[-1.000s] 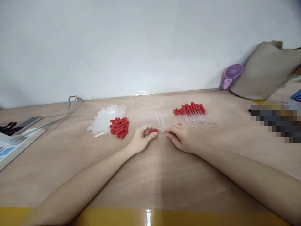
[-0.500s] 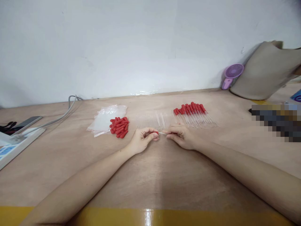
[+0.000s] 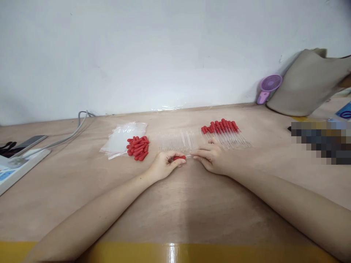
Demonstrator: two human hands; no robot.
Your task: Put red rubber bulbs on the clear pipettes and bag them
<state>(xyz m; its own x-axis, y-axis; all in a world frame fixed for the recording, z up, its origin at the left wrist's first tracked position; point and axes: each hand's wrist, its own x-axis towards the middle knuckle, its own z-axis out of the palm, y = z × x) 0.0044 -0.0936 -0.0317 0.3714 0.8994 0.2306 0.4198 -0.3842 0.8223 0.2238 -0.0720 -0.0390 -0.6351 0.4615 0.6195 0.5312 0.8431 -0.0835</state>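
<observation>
Your left hand (image 3: 163,165) pinches a red bulb (image 3: 179,157), your right hand (image 3: 211,159) the glass tube (image 3: 188,156) entering it; seating likely needs a straight, gentle push.

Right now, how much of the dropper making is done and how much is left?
Done: a row of capped droppers lies at the back right. In hand: the left hand pinches a red bulb against a clear tube held by the right hand. Left: a pile of loose bulbs and a row of bare tubes. Too blurry to count.
</observation>
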